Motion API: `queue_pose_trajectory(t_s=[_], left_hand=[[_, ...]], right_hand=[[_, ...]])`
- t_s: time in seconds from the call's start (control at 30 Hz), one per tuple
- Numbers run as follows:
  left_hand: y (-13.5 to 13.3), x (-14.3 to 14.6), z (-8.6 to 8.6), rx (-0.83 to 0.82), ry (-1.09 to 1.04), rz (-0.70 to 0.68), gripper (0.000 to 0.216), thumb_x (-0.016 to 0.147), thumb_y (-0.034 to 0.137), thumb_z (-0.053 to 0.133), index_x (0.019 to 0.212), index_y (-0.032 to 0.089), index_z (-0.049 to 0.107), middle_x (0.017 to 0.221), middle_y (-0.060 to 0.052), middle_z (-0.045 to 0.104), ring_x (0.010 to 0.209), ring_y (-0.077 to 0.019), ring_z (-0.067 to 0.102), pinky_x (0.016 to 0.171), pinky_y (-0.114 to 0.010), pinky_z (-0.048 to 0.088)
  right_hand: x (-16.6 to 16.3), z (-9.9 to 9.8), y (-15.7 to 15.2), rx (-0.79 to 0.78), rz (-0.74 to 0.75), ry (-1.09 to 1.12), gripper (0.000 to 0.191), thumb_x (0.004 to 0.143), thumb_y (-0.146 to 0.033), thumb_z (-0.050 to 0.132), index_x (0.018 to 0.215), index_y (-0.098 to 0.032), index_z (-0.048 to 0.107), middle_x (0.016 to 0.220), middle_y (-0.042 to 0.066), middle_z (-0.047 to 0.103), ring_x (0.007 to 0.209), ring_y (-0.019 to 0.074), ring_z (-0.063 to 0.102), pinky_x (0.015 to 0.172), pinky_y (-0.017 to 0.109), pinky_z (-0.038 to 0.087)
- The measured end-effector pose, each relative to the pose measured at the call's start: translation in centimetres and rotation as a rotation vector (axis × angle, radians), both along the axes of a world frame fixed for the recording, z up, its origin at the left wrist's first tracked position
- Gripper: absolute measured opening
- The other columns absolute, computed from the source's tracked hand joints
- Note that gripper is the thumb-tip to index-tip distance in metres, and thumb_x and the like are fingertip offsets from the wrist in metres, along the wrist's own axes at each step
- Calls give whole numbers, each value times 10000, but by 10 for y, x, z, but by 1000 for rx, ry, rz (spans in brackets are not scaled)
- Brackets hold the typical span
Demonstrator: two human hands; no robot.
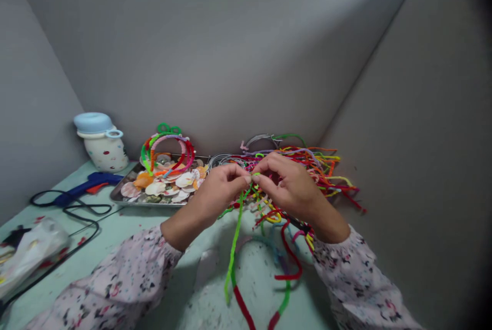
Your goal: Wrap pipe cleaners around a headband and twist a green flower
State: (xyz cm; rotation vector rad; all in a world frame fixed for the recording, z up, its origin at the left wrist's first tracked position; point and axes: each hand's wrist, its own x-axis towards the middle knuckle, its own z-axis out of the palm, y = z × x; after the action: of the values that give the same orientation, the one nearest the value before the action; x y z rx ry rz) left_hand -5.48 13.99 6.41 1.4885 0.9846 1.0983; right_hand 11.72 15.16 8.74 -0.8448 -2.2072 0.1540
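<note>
Between my two hands is a bright green pipe cleaner [235, 248], its long end hanging down over the table. My left hand [221, 189] pinches it with thumb and forefinger. Close beside, almost touching, my right hand [290, 184] is also closed in a pinch on the green pipe cleaner. Below them lies a loop of joined pipe cleaners [243, 303] in red, green and pale colours; whether it connects to the green piece I cannot tell. Behind my right hand spreads a heap of many-coloured pipe cleaners [326, 166].
A metal tray [154, 204] of seashells stands left of my hands, with colourful wrapped hoops [146, 153] on it. Farther left are a blue glue gun [82, 189] with a black cord, a lidded cup [105, 150] and a plastic bag [42, 245]. Grey walls enclose the table.
</note>
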Motion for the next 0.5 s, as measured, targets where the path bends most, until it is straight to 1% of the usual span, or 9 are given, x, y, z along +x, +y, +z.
queue_pose_trajectory(t_s=[0.07,0.17,0.23,0.27,0.3,0.37,0.43,0.5], left_hand=[[-3,4,-2,103,105,106,135,795,285,548,728,168,546,545,58,421,481,-79,334,468,-213,257],[-10,11,-9,315,288,295,107,812,233,513,737,166,550,627,28,489,556,-102,406,526,-228,295],[-13,16,-14,475,402,392,105,818,193,494,731,166,545,691,8,516,614,-115,440,564,-240,307],[-14,17,-17,526,439,418,105,817,182,493,726,165,542,711,0,521,640,-122,452,581,-245,313],[-14,18,-20,543,452,433,103,818,178,492,731,164,545,724,-4,527,654,-125,461,590,-247,318],[-12,18,-24,487,418,425,101,821,193,495,746,164,556,724,-6,538,653,-126,472,589,-246,330],[-8,16,-26,345,289,376,113,826,236,504,765,167,569,698,2,548,627,-122,478,572,-237,346],[-5,15,-26,183,131,311,132,818,286,522,776,170,569,637,22,529,554,-108,454,520,-224,345]], right_hand=[[-4,-2,0,-90,-66,30,71,811,-169,557,746,-164,585,731,4,577,673,122,511,608,240,367],[-8,-8,2,-313,-150,73,125,800,-218,535,683,-175,541,619,-24,536,561,106,455,513,227,307],[-9,-13,6,-456,-157,117,145,790,-237,514,658,-179,525,570,-32,507,526,104,436,481,223,280],[-9,-15,8,-515,-142,141,146,781,-237,507,649,-179,519,563,-32,503,525,104,441,476,221,280],[-8,-17,9,-572,-126,165,143,772,-236,505,642,-179,515,552,-33,498,517,103,442,468,219,280],[-6,-17,11,-692,-88,190,131,769,-250,507,664,-176,532,532,-35,502,486,98,433,450,216,284],[-3,-14,11,-792,-30,197,155,786,-308,527,722,-172,564,539,-36,519,459,90,426,441,214,297],[0,-10,10,-829,33,236,186,798,-354,547,802,-172,585,595,-30,554,480,91,467,462,214,338]])
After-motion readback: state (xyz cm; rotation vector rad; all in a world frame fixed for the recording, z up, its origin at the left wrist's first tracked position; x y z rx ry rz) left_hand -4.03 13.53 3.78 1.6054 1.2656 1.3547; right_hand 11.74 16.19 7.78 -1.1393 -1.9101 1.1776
